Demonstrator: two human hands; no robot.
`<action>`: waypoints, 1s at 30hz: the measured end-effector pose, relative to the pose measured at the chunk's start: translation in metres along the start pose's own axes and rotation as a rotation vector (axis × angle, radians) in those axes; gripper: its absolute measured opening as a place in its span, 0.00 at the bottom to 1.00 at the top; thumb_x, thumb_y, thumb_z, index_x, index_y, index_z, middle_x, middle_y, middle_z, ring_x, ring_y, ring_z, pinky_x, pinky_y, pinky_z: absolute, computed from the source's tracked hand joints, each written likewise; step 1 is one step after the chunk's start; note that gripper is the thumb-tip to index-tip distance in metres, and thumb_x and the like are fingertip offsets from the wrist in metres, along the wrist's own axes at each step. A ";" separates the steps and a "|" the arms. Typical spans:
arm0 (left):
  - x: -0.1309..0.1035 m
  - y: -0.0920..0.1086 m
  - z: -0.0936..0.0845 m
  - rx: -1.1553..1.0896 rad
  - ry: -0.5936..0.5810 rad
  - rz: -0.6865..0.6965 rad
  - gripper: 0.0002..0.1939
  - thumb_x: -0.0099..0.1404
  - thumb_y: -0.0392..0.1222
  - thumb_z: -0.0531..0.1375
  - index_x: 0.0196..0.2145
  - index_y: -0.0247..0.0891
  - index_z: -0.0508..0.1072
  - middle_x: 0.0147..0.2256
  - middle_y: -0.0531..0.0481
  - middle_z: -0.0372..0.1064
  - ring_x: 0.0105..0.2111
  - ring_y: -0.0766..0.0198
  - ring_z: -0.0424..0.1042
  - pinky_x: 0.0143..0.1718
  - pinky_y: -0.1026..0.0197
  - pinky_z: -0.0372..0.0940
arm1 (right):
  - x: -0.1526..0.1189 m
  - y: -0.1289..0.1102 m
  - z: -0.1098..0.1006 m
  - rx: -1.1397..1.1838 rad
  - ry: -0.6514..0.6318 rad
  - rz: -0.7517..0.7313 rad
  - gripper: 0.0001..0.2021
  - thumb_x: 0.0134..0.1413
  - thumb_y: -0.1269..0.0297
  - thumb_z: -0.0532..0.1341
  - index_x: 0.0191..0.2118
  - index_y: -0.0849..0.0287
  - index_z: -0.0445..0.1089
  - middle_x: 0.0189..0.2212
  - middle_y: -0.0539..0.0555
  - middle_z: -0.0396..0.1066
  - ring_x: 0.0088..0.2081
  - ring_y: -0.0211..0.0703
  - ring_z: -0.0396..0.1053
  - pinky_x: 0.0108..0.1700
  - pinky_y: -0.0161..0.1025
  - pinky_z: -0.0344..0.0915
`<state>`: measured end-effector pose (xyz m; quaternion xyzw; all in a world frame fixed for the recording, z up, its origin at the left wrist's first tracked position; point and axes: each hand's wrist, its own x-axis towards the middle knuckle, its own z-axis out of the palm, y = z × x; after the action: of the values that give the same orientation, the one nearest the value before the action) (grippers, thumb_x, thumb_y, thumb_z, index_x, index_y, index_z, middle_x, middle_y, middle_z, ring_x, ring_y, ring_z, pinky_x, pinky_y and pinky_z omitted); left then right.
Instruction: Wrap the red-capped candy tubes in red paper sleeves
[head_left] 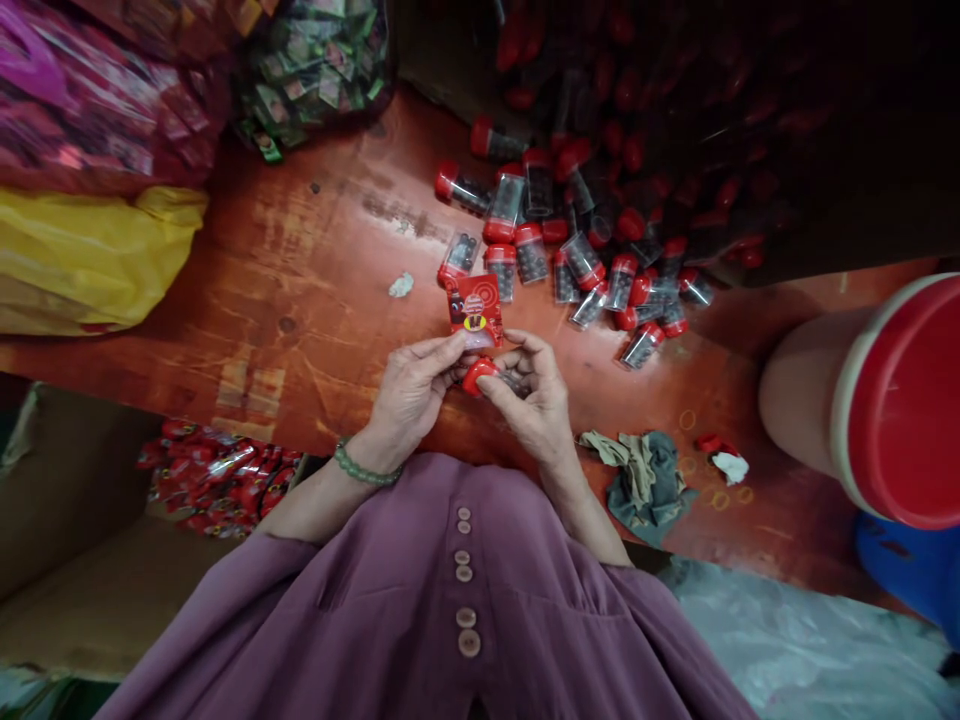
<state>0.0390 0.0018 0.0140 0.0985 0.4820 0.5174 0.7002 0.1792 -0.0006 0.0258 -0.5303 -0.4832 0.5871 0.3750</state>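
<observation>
Near the table's front edge my left hand (411,392) pinches a small red printed packet (475,308), which has a clear strip along its lower edge. My right hand (534,392) is closed around a small clear jar with a red cap (480,375). The cap points left, just below the packet, and my right thumb presses on it. Fingers cover most of the jar's body. Beyond my hands, several clear jars with red caps (585,262) and dark contents lie heaped on the reddish table (322,290).
A red-lidded bucket (817,390) stands at right, near a crumpled grey cloth (652,485) and loose rubber bands (720,498). At lower left, a cardboard box (82,500) contains red packets (225,475). A yellow bag (97,255) and a bag of green packets (319,70) sit at upper left.
</observation>
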 end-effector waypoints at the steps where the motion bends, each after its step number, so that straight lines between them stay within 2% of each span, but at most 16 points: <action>1: -0.001 -0.001 0.000 0.017 -0.011 0.006 0.12 0.52 0.49 0.70 0.30 0.38 0.82 0.29 0.48 0.78 0.30 0.64 0.74 0.35 0.61 0.69 | 0.001 0.000 0.000 -0.019 0.008 -0.007 0.21 0.52 0.60 0.68 0.51 0.49 0.64 0.30 0.45 0.66 0.29 0.35 0.65 0.34 0.35 0.66; 7: -0.002 -0.005 -0.001 0.055 -0.003 0.055 0.12 0.49 0.50 0.72 0.27 0.39 0.82 0.26 0.50 0.78 0.27 0.67 0.73 0.35 0.63 0.68 | 0.000 0.001 -0.004 -0.103 0.049 -0.050 0.17 0.51 0.58 0.69 0.47 0.50 0.69 0.33 0.47 0.68 0.31 0.36 0.65 0.37 0.38 0.67; 14: 0.000 -0.007 -0.004 0.178 -0.008 0.112 0.11 0.55 0.51 0.69 0.30 0.40 0.83 0.29 0.50 0.79 0.31 0.63 0.75 0.39 0.61 0.69 | -0.001 0.002 -0.004 -0.139 0.087 -0.047 0.22 0.50 0.60 0.70 0.51 0.48 0.68 0.32 0.47 0.68 0.31 0.37 0.66 0.36 0.37 0.68; 19: 0.001 -0.010 -0.007 0.300 -0.009 0.180 0.11 0.58 0.51 0.67 0.28 0.40 0.82 0.27 0.52 0.78 0.29 0.64 0.74 0.37 0.61 0.69 | 0.001 0.004 -0.005 -0.183 0.115 -0.064 0.13 0.52 0.59 0.69 0.44 0.51 0.74 0.35 0.49 0.73 0.36 0.40 0.69 0.43 0.41 0.68; 21: 0.002 -0.009 -0.010 0.327 -0.039 0.182 0.13 0.58 0.52 0.67 0.27 0.40 0.81 0.26 0.51 0.78 0.28 0.64 0.73 0.36 0.61 0.69 | 0.002 0.005 -0.006 -0.182 0.110 -0.058 0.10 0.52 0.57 0.68 0.41 0.51 0.75 0.35 0.50 0.74 0.36 0.40 0.70 0.44 0.41 0.68; 24: 0.003 -0.002 -0.016 0.415 -0.121 0.170 0.17 0.60 0.56 0.65 0.27 0.37 0.81 0.27 0.49 0.78 0.28 0.62 0.74 0.37 0.59 0.71 | 0.003 0.004 -0.009 -0.082 0.067 0.015 0.11 0.51 0.56 0.69 0.40 0.52 0.76 0.33 0.48 0.74 0.31 0.37 0.68 0.37 0.38 0.68; 25: 0.003 0.002 -0.019 0.471 -0.111 0.197 0.19 0.61 0.57 0.64 0.30 0.37 0.81 0.30 0.48 0.79 0.30 0.61 0.75 0.38 0.58 0.71 | 0.004 0.004 -0.011 -0.019 0.040 0.062 0.11 0.51 0.55 0.69 0.40 0.52 0.76 0.31 0.48 0.74 0.29 0.35 0.67 0.34 0.36 0.68; 27: 0.001 0.011 -0.026 0.635 -0.007 0.340 0.21 0.60 0.58 0.64 0.39 0.37 0.80 0.39 0.44 0.79 0.39 0.56 0.77 0.45 0.55 0.71 | 0.008 0.003 -0.014 0.114 -0.024 0.169 0.13 0.50 0.53 0.70 0.39 0.53 0.75 0.26 0.46 0.72 0.23 0.32 0.63 0.26 0.32 0.64; 29: 0.001 0.020 -0.035 0.847 0.094 0.555 0.24 0.57 0.55 0.67 0.46 0.39 0.78 0.51 0.42 0.75 0.52 0.51 0.72 0.57 0.51 0.65 | 0.012 0.001 -0.017 0.213 -0.077 0.268 0.14 0.48 0.52 0.70 0.37 0.55 0.74 0.22 0.44 0.69 0.18 0.29 0.58 0.20 0.29 0.58; 30: 0.001 0.024 -0.039 0.956 0.087 0.647 0.24 0.55 0.52 0.69 0.48 0.41 0.77 0.55 0.42 0.71 0.58 0.49 0.67 0.62 0.49 0.59 | 0.014 0.001 -0.019 0.245 -0.098 0.310 0.15 0.46 0.52 0.71 0.36 0.55 0.73 0.21 0.43 0.67 0.17 0.28 0.56 0.18 0.28 0.55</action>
<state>-0.0062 -0.0006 0.0088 0.5248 0.6360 0.4336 0.3634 0.1958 0.0156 0.0221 -0.5196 -0.3382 0.7173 0.3180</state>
